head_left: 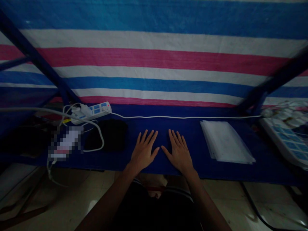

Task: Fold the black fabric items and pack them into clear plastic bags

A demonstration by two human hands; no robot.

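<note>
My left hand (143, 150) lies palm down on the blue tabletop (154, 165), fingers stretched out and thumb pointing inward. Beside it, my right hand (178, 150) rests flat the same way, its fingers a little spread. The two thumbs come near each other without touching. Neither hand holds anything. Left of my left hand is a black folded cloth-like item (114, 134). To the right of my right hand lies a stack of thin white sheets (225, 141), perhaps in clear plastic.
A white power strip (97, 110) with plugs sits at the back left; its cord (158, 117) runs along the table's rear. A larger power strip (286, 138) stands at far right. Blue frame posts (45, 65) flank a striped sheet (154, 57). A blurred-out device (66, 142) lies left.
</note>
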